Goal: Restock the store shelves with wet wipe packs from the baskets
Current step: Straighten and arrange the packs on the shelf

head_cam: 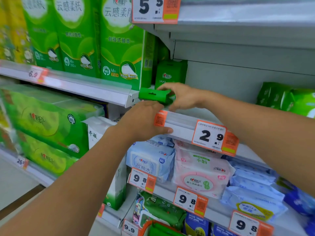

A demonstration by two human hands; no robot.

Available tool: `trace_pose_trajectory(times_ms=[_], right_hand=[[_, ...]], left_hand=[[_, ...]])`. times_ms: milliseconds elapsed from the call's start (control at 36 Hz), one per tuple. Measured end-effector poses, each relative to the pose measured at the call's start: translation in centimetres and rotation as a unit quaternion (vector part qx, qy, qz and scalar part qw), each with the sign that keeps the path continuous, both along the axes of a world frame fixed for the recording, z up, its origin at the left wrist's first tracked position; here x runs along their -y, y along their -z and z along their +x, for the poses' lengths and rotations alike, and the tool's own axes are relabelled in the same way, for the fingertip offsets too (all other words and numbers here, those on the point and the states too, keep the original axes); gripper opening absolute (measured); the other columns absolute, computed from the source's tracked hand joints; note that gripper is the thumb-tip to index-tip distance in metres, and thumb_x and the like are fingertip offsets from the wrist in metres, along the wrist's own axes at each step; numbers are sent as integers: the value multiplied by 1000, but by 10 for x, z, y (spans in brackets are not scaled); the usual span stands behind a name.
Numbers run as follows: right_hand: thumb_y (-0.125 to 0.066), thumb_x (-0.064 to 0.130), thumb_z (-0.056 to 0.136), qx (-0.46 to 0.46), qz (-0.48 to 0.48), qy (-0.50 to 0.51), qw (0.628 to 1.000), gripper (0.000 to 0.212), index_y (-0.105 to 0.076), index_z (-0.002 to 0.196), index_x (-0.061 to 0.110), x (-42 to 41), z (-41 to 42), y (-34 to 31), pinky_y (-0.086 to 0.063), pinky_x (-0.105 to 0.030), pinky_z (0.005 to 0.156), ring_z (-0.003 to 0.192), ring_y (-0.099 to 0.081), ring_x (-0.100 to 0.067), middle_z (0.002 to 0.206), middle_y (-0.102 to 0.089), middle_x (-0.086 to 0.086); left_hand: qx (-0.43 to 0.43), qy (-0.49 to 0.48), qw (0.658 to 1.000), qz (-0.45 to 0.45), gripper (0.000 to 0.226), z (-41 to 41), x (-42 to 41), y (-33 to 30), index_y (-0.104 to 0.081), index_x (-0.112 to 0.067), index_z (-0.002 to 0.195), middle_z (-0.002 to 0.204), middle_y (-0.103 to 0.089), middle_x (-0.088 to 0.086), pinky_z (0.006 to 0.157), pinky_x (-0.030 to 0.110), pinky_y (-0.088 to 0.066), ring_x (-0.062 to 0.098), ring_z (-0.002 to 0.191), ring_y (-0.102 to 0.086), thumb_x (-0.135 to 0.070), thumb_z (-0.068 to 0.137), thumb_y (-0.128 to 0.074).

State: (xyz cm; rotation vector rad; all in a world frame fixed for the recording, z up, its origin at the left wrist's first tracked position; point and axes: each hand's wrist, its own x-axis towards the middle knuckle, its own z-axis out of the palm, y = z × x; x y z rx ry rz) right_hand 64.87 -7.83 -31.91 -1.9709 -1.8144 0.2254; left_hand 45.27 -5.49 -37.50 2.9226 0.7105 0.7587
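Observation:
My right hand [183, 97] grips a small green wet wipe pack [154, 95] with a hang-hole tab, held flat just above the left end of the grey shelf [183, 128]. Another green pack [170, 73] stands upright behind it at the shelf's back left. My left hand [144, 121] lies just below the held pack, its thumb along the shelf's front price rail; whether its fingers touch the pack I cannot tell. More green packs [288, 99] lie at the far right of the same shelf.
Tall green tissue packs [119, 43] fill the upper left bay. Blue and pink wipe packs [201, 172] crowd the shelf below. Price tags [210, 137] hang on the rails. An orange-rimmed basket [153, 229] with green packs shows at the bottom edge. A shelf above [238, 17] overhangs.

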Motion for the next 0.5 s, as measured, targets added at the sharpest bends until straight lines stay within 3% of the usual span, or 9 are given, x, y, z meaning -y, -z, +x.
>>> trace_pose_trajectory(times_ms=[56,111,167,250,278,361,500], right_hand=[[-77,10,78,8,-21,-17,1000,47,-61,121,21,-6,8,9,-50,-32,96,107,-62,-16,118,-65,2],[-78,24,83,7,56,31,998,33,-68,112,13,-20,13,18,-52,-38,97,103,-67,-20,111,-72,-3],[-76,31,86,-67,138,101,983,31,-71,105,7,-32,14,17,-55,-50,90,100,-70,-31,108,-74,-13],[-70,25,93,-296,205,176,916,21,-60,82,10,-37,11,0,-60,-52,77,90,-71,-33,110,-71,-21],[-72,23,92,-317,202,185,908,21,-57,82,10,-37,13,-4,-62,-47,73,89,-71,-29,111,-70,-19],[-82,20,82,-291,162,201,921,27,-59,90,9,-38,17,-7,-63,-42,73,92,-72,-26,108,-68,-11],[-83,18,81,-317,150,237,906,29,-62,99,7,-39,14,-5,-64,-42,67,79,-75,-25,99,-74,-12]], left_hand=[[-2,15,1000,2,90,0,-3,2,-39,-18,148,152,-43,4,116,35,-28,23,140,-37,-67,78,-67],[-12,25,1000,-6,101,1,-7,3,-23,-20,156,164,-20,0,120,31,-15,19,150,-20,-69,77,-65],[-14,11,1000,-22,112,2,-11,3,-15,-23,159,167,-7,-4,121,32,-10,17,152,-12,-76,72,-62],[-12,-18,1000,-16,113,2,-18,4,-29,-23,154,162,-26,-1,122,38,-21,20,147,-25,-85,64,-59],[-9,-20,1000,-14,109,2,-20,4,-36,-23,150,157,-34,-1,120,38,-25,20,144,-31,-85,63,-60],[-7,-16,1000,-8,101,2,-24,6,-46,-25,140,142,-49,-2,113,39,-34,20,131,-42,-89,62,-57],[-15,-8,1000,10,93,4,-26,8,-50,-25,131,130,-55,-1,108,37,-35,22,122,-46,-90,64,-53]])
